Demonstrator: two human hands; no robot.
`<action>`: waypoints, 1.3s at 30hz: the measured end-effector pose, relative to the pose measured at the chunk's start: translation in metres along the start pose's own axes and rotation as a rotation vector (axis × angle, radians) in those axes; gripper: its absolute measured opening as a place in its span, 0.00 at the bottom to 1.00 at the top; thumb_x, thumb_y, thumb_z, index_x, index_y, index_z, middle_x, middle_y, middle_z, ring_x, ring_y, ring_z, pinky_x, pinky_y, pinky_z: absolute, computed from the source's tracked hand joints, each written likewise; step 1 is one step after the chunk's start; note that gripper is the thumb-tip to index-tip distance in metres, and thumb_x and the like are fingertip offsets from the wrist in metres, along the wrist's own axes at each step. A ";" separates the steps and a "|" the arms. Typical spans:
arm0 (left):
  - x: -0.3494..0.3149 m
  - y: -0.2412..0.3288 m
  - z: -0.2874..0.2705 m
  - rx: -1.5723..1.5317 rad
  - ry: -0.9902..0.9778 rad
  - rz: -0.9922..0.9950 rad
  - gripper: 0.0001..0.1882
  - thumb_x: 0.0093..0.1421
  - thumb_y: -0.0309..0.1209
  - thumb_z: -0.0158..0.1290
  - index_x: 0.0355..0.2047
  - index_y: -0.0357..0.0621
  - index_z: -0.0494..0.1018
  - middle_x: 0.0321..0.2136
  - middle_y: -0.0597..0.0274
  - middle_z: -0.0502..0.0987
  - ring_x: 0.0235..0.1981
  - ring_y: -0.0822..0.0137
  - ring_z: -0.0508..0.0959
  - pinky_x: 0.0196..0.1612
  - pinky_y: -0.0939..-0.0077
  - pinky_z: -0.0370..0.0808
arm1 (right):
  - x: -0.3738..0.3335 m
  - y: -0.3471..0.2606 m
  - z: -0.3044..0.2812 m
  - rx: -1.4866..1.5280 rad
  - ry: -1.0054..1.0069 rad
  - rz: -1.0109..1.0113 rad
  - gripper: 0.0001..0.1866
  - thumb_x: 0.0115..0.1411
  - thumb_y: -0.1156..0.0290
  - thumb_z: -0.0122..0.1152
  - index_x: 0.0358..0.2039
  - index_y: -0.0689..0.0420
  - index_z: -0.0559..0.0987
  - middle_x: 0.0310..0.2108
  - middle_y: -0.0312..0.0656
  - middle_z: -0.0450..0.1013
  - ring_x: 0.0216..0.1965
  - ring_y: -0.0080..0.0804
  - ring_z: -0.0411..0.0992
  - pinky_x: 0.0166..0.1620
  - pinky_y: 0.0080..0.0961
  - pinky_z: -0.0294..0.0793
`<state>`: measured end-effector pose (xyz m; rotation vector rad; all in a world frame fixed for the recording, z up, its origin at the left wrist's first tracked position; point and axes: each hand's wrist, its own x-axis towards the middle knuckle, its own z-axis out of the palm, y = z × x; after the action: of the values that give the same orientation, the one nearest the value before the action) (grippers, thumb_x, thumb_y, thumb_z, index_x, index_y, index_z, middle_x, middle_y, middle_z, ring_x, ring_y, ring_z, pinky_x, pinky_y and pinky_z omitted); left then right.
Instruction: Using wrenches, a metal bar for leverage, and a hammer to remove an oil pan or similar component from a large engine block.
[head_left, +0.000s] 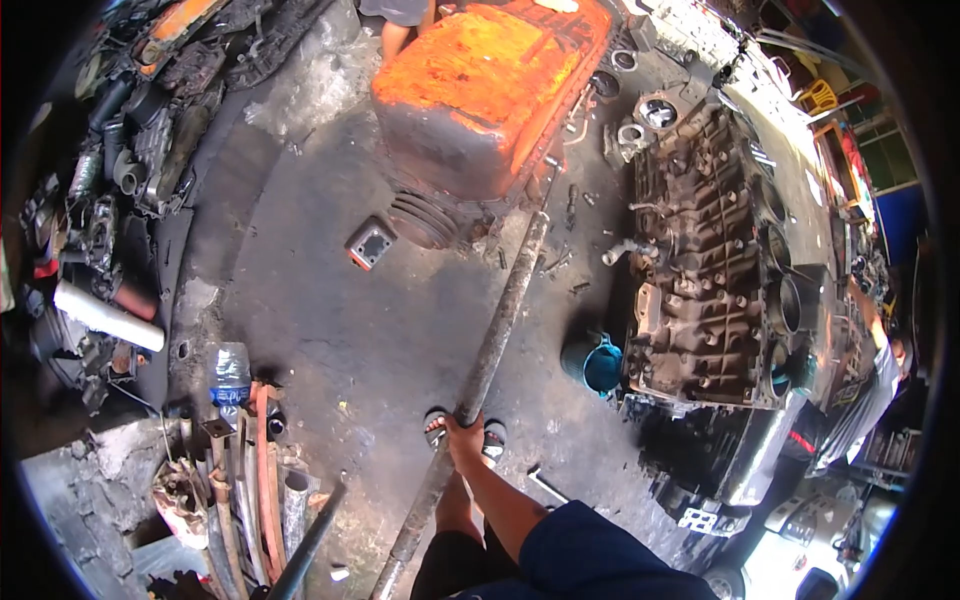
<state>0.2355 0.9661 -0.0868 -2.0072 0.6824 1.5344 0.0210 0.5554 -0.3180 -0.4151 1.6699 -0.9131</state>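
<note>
My right hand [463, 442] is closed around a long, rust-stained metal pipe [498, 325], with the blue-sleeved arm reaching in from the lower right. The pipe slants from the bottom edge, over my sandalled feet, up to the lower right side of a large engine part with an orange pan [470, 85]. Past its far end a thin tool or rod shows at that part's edge; how they join is too small to tell. Below the orange pan lies a ribbed dark pulley [425, 220], with a small square box-like part [371, 243] beside it. My left hand is out of view.
At right stands a brown engine block [700, 260] with a blue bucket [602, 365] beside it. Bolts lie scattered near the pan. Scrap parts, a water bottle [230, 380] and upright pipes [262, 480] line the left. Co-workers are at the top edge and far right.
</note>
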 end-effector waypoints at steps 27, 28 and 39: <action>0.092 -0.044 0.145 -0.082 0.077 -0.076 0.31 0.39 0.48 0.70 0.38 0.49 0.69 0.31 0.53 0.81 0.39 0.48 0.80 0.40 0.55 0.75 | -0.024 0.054 -0.026 -0.284 -0.012 -0.056 0.21 0.53 0.67 0.64 0.46 0.60 0.70 0.31 0.40 0.73 0.25 0.30 0.71 0.29 0.30 0.72; 0.091 -0.048 0.147 -0.131 0.114 -0.044 0.30 0.40 0.48 0.70 0.37 0.49 0.69 0.31 0.53 0.81 0.38 0.47 0.80 0.39 0.54 0.75 | -0.026 0.055 -0.027 -0.257 -0.056 0.037 0.21 0.53 0.67 0.64 0.46 0.60 0.70 0.30 0.39 0.73 0.25 0.30 0.71 0.29 0.30 0.72; 0.064 -0.101 0.150 -0.108 0.141 -0.059 0.29 0.40 0.48 0.69 0.40 0.52 0.71 0.33 0.55 0.81 0.38 0.52 0.81 0.40 0.58 0.77 | -0.045 0.132 -0.040 -0.216 -0.020 0.120 0.20 0.52 0.67 0.66 0.44 0.60 0.73 0.30 0.40 0.72 0.26 0.28 0.71 0.30 0.31 0.72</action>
<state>0.2109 1.1361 -0.1721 -2.2124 0.5996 1.4343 0.0217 0.6847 -0.3842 -0.4624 1.7616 -0.6412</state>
